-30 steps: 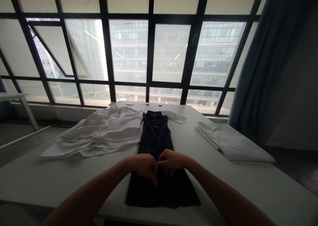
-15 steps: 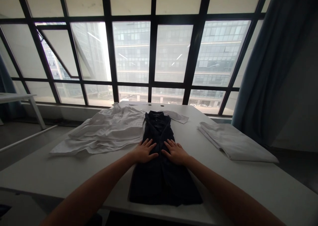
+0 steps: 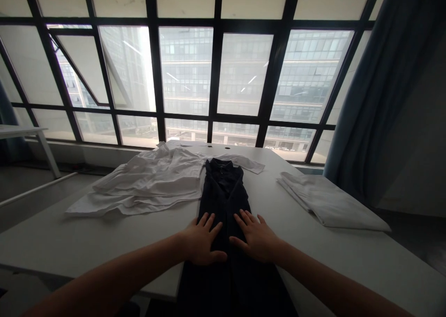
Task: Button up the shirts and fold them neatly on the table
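A dark navy garment with a collar (image 3: 223, 182) lies lengthwise on the white table, its sides and sleeves folded inward. Its collar end points toward the windows, and its lower end reaches past the near table edge, where it is dark. My left hand (image 3: 204, 242) rests flat on the garment's left half, fingers spread. On the right half lies my right hand (image 3: 256, 238), palm down with fingers apart. Between the two thumbs runs a narrow strip of the dark cloth. Neither hand grasps anything.
A crumpled white shirt (image 3: 149, 177) spreads over the table's left side, one sleeve running behind the collar. Folded white cloth (image 3: 331, 201) lies on the right. The white table (image 3: 139, 233) faces large windows; a blue curtain (image 3: 365, 99) hangs at right, and another table (image 3: 21, 132) stands left.
Both hands have slid toward me along the dark garment, still flat. The garment has shifted nearer too, its lower end now past the table's near edge. The white cloths stay in place.
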`<state>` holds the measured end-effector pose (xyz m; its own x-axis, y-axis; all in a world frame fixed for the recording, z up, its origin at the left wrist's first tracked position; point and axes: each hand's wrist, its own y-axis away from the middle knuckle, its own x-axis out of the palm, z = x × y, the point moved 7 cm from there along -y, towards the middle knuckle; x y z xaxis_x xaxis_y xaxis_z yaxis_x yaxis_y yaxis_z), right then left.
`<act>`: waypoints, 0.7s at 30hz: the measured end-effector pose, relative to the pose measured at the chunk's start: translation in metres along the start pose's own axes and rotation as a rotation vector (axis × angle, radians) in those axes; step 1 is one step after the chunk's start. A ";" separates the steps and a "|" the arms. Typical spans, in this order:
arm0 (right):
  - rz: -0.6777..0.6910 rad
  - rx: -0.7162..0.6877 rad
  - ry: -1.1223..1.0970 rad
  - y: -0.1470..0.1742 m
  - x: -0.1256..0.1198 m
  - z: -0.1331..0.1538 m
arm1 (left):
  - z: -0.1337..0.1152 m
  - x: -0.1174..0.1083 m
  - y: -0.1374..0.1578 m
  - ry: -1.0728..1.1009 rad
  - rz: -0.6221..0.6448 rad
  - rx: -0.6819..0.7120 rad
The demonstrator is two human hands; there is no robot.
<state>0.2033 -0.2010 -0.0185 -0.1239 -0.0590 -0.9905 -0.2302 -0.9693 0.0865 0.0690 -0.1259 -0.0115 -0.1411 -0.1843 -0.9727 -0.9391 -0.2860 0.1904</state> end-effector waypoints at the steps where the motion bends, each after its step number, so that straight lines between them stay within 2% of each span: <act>1: -0.013 -0.019 0.009 -0.003 -0.003 -0.001 | 0.000 -0.006 -0.003 -0.029 -0.024 0.012; 3: -0.064 -0.049 0.027 -0.020 -0.011 -0.007 | 0.006 -0.024 -0.019 -0.086 -0.131 0.008; 6: -0.141 -0.040 0.036 -0.065 -0.020 -0.025 | 0.026 -0.050 -0.063 -0.127 -0.353 -0.063; 9: -0.157 -0.004 -0.020 -0.114 -0.020 -0.047 | 0.063 -0.048 -0.113 -0.084 -0.351 -0.224; 12: -0.223 -0.034 -0.115 -0.151 -0.024 -0.065 | 0.099 -0.044 -0.151 -0.002 -0.363 -0.311; 15: -0.393 -0.031 -0.198 -0.173 -0.041 -0.089 | 0.126 -0.050 -0.174 0.066 -0.413 -0.301; 17: -0.464 -0.003 -0.201 -0.185 -0.052 -0.110 | 0.140 -0.062 -0.183 0.091 -0.458 -0.245; 21: -0.404 0.069 -0.068 -0.207 -0.063 -0.153 | 0.163 -0.084 -0.197 0.070 -0.426 -0.100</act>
<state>0.4069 -0.0330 0.0098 -0.0728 0.3411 -0.9372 -0.3374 -0.8927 -0.2987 0.2149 0.0993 0.0112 0.2767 -0.0925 -0.9565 -0.8736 -0.4388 -0.2103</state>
